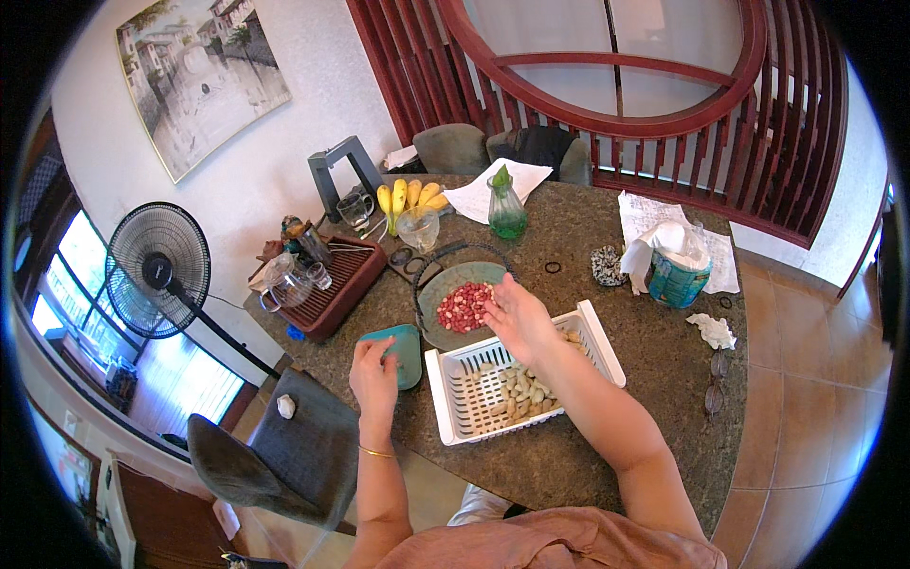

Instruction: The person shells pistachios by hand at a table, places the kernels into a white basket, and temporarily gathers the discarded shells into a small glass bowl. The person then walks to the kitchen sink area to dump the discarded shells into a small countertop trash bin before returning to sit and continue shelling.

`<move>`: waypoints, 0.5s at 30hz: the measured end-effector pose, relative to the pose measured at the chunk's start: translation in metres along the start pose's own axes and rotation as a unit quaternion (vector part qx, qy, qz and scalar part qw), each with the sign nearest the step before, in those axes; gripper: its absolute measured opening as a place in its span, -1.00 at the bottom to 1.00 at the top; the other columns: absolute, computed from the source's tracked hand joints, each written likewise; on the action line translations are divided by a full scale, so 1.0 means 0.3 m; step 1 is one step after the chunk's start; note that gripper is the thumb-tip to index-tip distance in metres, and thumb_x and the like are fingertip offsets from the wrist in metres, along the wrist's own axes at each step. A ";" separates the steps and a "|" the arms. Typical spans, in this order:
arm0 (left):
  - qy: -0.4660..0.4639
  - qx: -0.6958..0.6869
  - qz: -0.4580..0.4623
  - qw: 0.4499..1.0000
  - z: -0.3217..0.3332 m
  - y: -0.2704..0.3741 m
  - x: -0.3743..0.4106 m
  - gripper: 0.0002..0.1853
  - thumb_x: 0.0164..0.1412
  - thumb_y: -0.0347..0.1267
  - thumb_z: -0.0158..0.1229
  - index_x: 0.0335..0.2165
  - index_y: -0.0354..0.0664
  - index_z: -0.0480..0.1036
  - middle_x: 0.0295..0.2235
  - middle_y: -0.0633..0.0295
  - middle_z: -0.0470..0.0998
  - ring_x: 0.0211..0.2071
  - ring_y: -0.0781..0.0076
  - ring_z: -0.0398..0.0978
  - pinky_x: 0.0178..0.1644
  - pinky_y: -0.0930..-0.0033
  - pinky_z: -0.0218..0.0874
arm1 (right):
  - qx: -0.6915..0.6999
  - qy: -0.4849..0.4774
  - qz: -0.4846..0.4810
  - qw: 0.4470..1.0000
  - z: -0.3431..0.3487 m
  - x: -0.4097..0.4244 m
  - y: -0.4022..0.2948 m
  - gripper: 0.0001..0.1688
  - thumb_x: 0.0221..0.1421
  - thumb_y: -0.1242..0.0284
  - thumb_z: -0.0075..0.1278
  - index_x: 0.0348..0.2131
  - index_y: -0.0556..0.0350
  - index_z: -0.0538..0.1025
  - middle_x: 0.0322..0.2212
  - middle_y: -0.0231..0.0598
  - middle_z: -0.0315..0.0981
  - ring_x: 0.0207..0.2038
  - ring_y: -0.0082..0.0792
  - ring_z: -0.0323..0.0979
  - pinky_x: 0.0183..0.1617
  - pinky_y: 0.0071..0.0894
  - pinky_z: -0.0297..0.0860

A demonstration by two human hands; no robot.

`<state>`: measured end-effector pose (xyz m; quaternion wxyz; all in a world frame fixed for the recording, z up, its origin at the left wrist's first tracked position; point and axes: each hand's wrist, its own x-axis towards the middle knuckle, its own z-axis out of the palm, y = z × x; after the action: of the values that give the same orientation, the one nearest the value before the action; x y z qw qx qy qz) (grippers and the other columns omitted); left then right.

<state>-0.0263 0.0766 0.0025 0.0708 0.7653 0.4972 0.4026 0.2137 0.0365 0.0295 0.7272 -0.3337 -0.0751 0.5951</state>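
A white plastic basket [455, 419] holds unshelled peanuts [525, 390], mostly toward its middle and right. Beyond it lies a round grey-green plate [455, 279] with a pile of red-skinned peanut kernels [463, 307]. My right hand [517, 317] reaches over the basket to the plate's right edge, fingers by the kernels; whether it holds any is not clear. My left hand [375, 373] is bent over the left edge of a teal square dish [407, 357], thumb and fingers curled; anything between them is too small to tell.
A brown tea tray [348, 299] with glassware stands at the left. Farther back are bananas [399, 199], a glass bowl [418, 227] and a green-based vase [507, 213]. A tissue pack [679, 274], crumpled tissue [712, 331] and eyeglasses [714, 398] lie right. A chair [306, 444] stands left.
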 end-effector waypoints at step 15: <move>-0.354 0.245 0.243 0.869 0.218 0.328 -0.009 -0.88 0.01 -0.44 0.08 -0.51 -0.20 0.55 -0.48 0.10 0.59 -0.41 0.13 0.59 -0.39 0.16 0.43 | -0.221 -0.110 -0.068 0.967 -0.153 -0.165 0.064 -0.82 0.26 0.40 -0.11 -0.25 0.07 0.49 -0.57 -0.57 0.31 -0.58 -0.73 0.18 -0.50 -0.69 0.09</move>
<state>0.0875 0.0447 0.0077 -0.0476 0.9460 0.3197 -0.0250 0.2073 -0.0257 -0.0025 0.6613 -0.4130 -0.3072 0.5457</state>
